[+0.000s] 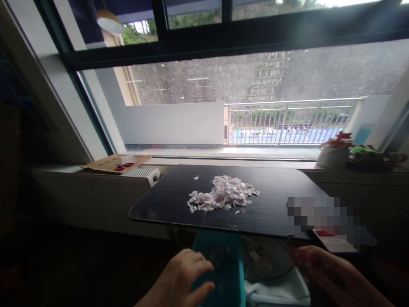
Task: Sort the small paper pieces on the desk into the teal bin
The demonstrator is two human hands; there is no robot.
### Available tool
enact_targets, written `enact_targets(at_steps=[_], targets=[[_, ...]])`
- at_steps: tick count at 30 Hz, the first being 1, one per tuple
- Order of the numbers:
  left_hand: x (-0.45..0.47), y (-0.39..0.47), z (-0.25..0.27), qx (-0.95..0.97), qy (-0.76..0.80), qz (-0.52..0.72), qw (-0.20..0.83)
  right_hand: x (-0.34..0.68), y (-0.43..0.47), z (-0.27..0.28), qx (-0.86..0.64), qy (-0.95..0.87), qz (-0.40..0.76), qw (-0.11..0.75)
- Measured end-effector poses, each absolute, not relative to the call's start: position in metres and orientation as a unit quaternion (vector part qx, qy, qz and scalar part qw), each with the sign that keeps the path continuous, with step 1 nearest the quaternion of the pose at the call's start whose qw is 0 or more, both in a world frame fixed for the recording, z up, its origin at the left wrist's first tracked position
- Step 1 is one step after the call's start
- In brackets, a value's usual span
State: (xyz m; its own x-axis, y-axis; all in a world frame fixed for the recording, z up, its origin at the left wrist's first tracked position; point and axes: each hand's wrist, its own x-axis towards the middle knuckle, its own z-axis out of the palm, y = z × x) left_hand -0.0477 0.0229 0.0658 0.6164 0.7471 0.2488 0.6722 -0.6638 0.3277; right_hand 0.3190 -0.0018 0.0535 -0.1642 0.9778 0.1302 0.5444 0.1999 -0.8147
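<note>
My left hand hovers at the left rim of a teal bin below the table, thumb and fingers apart and nothing between them. On the right, my right hand is smeared by motion near the table's front right corner; its fingers are too blurred to show whether they hold anything. A heap of small cut paper pieces lies on the dark table, with a few loose bits around it. Neither hand touches the heap.
Red-handled scissors lie on a brown paper sheet at the left sill. A white pot stands at the right sill. A red-and-white flat item sits at the table's right corner. Pale fabric lies beside the bin.
</note>
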Motion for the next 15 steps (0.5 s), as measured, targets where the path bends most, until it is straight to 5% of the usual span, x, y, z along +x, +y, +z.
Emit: enact_targets(at_steps=[9, 15], targets=[[-0.048, 0.099, 0.075, 0.817, 0.473, 0.329, 0.02, 0.282, 0.107, 0.081, -0.515, -0.77, 0.205, 0.318], [-0.036, 0.105, 0.052, 0.831, 0.448, 0.325, 0.06, 0.264, 0.131, 0.082, -0.528, -0.791, 0.097, 0.295]])
